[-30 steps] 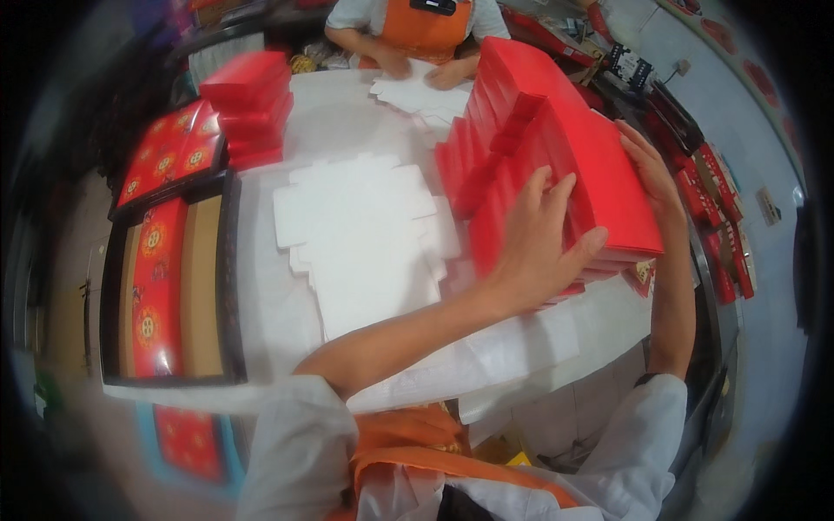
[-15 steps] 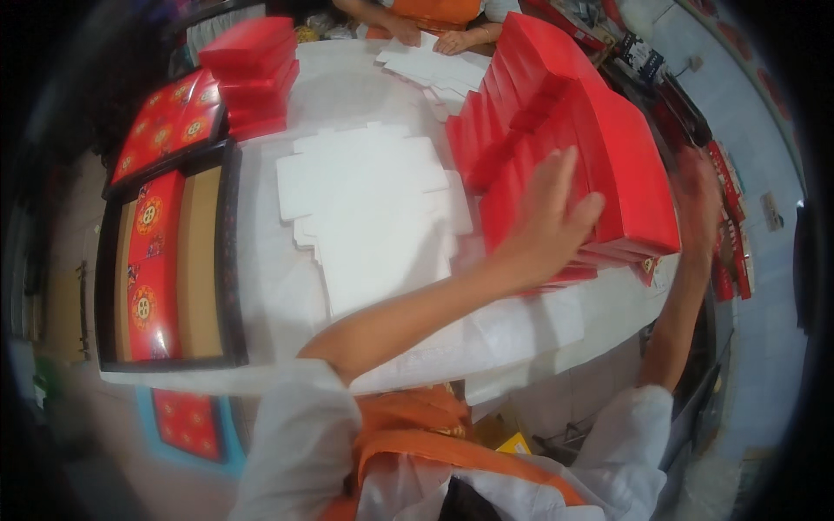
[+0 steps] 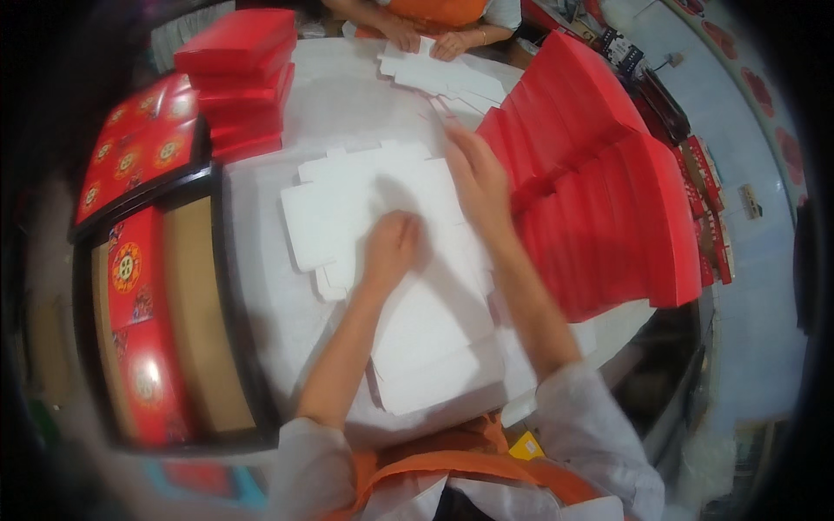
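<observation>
Centre frame: white flat card blanks (image 3: 382,200) stacked on table (image 3: 330,95). Left hand (image 3: 391,247) curled, right hand (image 3: 476,178) flat, both pressing them; earlier both gripped red box row (image 3: 599,208) at right, now released. Bare tabletop above.

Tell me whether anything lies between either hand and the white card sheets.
Nothing visible does. The left hand and right hand both rest directly on the white card sheets. The row of red boxes stands to the right, beside the right hand, not across the sheets.

Left hand (image 3: 391,246) curled, knuckles up, pressing down; right hand (image 3: 476,178) flat, fingers extended forward; both forearms bare
</observation>
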The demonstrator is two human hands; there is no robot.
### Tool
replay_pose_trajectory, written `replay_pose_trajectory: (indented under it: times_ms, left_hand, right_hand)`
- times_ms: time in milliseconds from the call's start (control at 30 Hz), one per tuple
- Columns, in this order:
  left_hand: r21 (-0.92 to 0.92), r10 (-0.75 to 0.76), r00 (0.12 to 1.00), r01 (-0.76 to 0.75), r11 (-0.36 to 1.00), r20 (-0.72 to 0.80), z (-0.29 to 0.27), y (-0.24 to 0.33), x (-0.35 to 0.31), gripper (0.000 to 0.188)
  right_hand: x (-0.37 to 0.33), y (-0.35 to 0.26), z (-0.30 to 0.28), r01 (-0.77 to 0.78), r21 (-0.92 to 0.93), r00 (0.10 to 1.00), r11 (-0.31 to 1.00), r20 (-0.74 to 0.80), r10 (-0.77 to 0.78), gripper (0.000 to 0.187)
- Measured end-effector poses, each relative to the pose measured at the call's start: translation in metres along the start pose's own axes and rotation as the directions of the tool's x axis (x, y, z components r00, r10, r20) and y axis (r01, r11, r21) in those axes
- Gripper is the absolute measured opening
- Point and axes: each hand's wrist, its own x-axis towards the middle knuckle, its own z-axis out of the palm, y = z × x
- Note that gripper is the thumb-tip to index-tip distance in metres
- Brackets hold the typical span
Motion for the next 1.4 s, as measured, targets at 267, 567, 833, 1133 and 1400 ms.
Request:
replay_pose_trajectory:
  times_ms: [267, 567, 833, 1133, 1400]
  left_hand:
    - [-0.071, 0.085, 0.996, -0.082, 0.994, 0.038, -0.008, 0.017, 0.009, 0.008]
    - [-0.086, 0.051, 0.999, -0.05, 0.995, 0.014, -0.01, 0.013, 0.017, 0.009]
    - [-0.077, 0.045, 0.999, -0.046, 0.996, -0.018, -0.008, 0.01, 0.016, 0.009]
    - [-0.108, 0.028, 1.0, -0.027, 0.994, 0.003, -0.009, 0.013, 0.017, 0.009]
    - [-0.104, 0.066, 0.998, -0.068, 0.992, -0.023, -0.008, 0.01, 0.018, 0.011]
  right_hand:
    - [0.162, 0.236, 0.018, -0.051, -0.845, 0.855, 0.532, 0.238, 0.461, 0.035]
    - [0.2, 0.327, 0.046, 0.007, -0.9, 0.977, 0.435, 0.099, 0.189, 0.044]
    - [0.197, 0.325, 0.043, -0.06, -0.741, 0.996, 0.669, 0.001, 0.09, 0.061]
    - [0.195, 0.327, 0.046, -0.121, -0.565, 0.978, 0.816, -0.21, 0.0, 0.065]
    - [0.208, 0.299, 0.082, -0.036, -0.486, 0.994, 0.873, -0.107, -0.019, 0.028]
